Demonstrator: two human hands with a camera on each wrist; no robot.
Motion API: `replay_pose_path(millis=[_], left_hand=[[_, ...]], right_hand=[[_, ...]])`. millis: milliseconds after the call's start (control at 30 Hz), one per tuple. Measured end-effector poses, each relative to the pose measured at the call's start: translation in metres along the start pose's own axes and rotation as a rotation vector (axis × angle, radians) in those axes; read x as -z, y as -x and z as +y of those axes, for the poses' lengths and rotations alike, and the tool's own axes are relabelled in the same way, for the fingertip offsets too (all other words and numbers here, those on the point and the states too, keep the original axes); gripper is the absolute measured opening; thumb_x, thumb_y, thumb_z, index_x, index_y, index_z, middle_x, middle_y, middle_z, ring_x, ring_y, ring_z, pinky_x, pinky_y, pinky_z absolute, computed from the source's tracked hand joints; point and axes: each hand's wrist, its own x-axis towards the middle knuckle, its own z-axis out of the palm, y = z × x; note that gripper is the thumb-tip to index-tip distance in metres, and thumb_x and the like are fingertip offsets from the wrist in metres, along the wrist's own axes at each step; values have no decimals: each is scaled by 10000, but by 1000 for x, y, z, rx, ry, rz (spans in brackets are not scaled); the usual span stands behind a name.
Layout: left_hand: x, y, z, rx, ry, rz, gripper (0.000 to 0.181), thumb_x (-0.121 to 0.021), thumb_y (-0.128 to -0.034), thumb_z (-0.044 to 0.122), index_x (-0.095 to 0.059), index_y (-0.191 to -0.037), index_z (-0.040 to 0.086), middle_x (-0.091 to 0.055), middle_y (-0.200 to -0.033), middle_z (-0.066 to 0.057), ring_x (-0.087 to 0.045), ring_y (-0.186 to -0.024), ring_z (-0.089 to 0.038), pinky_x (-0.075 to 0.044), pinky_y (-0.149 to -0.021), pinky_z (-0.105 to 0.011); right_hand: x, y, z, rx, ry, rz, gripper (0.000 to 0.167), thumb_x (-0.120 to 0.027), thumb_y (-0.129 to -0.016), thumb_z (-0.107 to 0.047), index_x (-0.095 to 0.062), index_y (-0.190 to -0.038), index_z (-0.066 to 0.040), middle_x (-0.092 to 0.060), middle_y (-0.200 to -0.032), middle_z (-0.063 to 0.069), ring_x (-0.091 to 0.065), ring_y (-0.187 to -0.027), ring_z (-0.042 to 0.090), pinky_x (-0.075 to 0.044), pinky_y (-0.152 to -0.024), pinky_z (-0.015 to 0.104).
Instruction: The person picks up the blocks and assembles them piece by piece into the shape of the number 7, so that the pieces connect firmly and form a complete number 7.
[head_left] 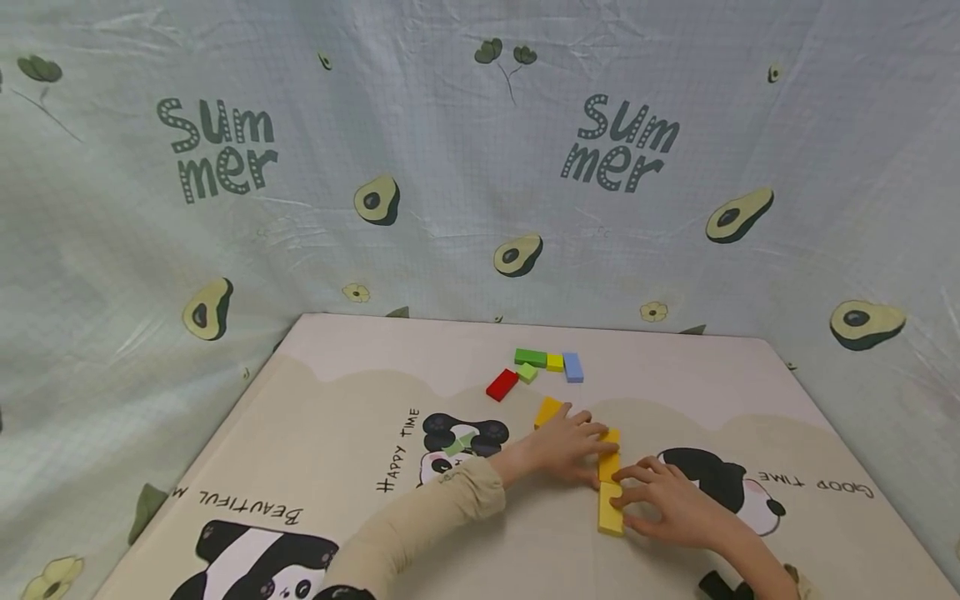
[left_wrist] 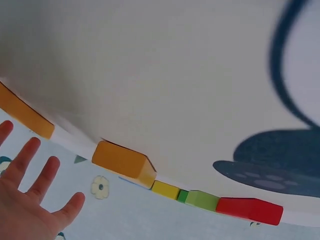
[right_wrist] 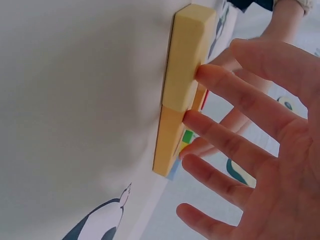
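Note:
Two yellow blocks lie end to end in a line in the head view: the nearer block (head_left: 611, 510) and the farther block (head_left: 609, 458). The left hand (head_left: 566, 447) is on their left side, fingers spread, fingertips at the farther block. From the right, the right hand (head_left: 671, 504) reaches its fingertips to the blocks' edge; the right wrist view shows the fingers (right_wrist: 232, 137) extended along the lighter yellow block (right_wrist: 187, 60). Another yellow-orange block (head_left: 548, 411) lies just beyond the left hand, partly covered by it; it shows as an orange block (left_wrist: 122, 161) in the left wrist view.
Farther back lie a red block (head_left: 502, 385), a light green block (head_left: 527, 372), a green block (head_left: 531, 357), a small yellow block (head_left: 555, 362) and a blue block (head_left: 573, 367). A pale green piece (head_left: 459, 444) lies on the panda print left of the hands. A patterned cloth hangs behind the table.

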Motion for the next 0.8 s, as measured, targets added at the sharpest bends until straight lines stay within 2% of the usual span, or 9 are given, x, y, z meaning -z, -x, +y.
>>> replay_pose_path(millis=[167,267,467,800], left_hand=[[2,11,9,-68,1,-7,440,-446,-858,533,-515,-1226,304,-507,-1253,104,-414,-1162,-128,-312,-1031,-436],[3,19,14,-117,5,-24,393,-437,-888,471,-515,-1230,294,-504,-1266,112,-416,-1166,-113,-327,-1026,-394],[4,29,20,-190,-50,-20,400,-403,-919,419,-469,-1285,270,-473,-1310,125,-405,-1194,-95,-346,-1012,-350],[7,42,22,-207,-12,-87,426,-397,-931,367,-373,-1351,296,-373,-1403,114,-392,-1213,-82,-351,-1009,-353]], right_hand=[[2,0,1,-15,-22,-30,141,-637,-788,-330,-672,-924,-343,-596,-1083,-29,-452,-977,195,-388,-747,463],[3,1,1,-5,-24,-36,142,-636,-791,-330,-674,-927,-341,-596,-1072,-24,-456,-967,203,-390,-732,451],[5,1,3,2,-19,-36,152,-645,-783,-303,-664,-923,-358,-584,-1056,-47,-455,-961,194,-386,-735,447],[2,0,11,14,-37,-51,186,-639,-789,-316,-629,-956,-398,-574,-1084,-64,-456,-986,197,-388,-778,484]])
